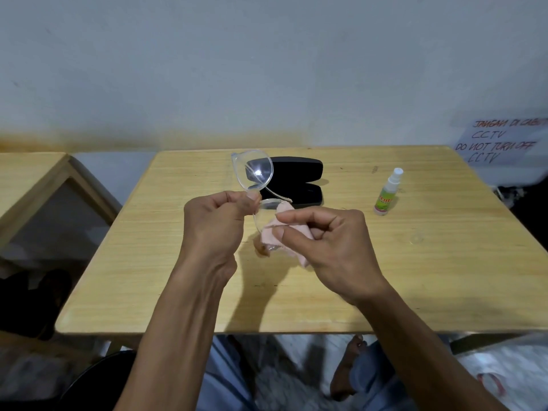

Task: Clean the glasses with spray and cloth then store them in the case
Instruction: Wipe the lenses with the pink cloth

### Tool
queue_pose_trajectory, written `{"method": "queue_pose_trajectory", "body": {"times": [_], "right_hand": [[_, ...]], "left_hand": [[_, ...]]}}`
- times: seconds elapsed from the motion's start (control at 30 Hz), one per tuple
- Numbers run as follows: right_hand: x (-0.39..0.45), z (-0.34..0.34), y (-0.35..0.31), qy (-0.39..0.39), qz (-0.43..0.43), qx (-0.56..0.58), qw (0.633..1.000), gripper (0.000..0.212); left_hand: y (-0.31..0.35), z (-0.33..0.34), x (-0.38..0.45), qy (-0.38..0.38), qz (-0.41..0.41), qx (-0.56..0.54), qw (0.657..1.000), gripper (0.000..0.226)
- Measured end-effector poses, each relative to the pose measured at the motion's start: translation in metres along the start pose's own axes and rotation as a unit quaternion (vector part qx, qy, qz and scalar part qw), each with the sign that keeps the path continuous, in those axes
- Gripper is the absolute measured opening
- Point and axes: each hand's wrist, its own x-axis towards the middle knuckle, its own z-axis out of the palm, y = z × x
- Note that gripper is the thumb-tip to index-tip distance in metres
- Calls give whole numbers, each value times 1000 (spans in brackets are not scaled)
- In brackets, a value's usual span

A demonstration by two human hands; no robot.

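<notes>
Clear-framed glasses (255, 170) are held up over the table, one lens high, the other lower. My left hand (218, 223) pinches the frame near its bridge. My right hand (323, 247) holds a pink cloth (274, 232) pressed against the lower lens, which the cloth partly hides. Behind the glasses a black case (299, 180) lies open on the table. A small spray bottle (387, 192) with a white nozzle and green label stands upright to the right, apart from both hands.
The wooden table (415, 277) has its near edge close to my body. A second wooden table (32, 176) stands to the left. A handwritten paper sign (501, 143) hangs at the far right. My knees and a bare foot show below the table edge.
</notes>
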Motion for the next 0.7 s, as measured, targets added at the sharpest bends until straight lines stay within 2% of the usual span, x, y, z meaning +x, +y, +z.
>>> {"method": "queue_pose_trajectory", "body": {"times": [0.27, 0.47, 0.7], "right_hand": [[-2, 6, 2, 74, -32, 63, 995, 13], [3, 11, -1, 97, -24, 102, 990, 15], [7, 12, -2, 102, 2, 134, 986, 16]], "left_hand": [[2, 2, -3, -30, 43, 8, 999, 21], [1, 5, -11, -63, 37, -16, 997, 19], [-1, 11, -16, -37, 16, -40, 998, 20]]}}
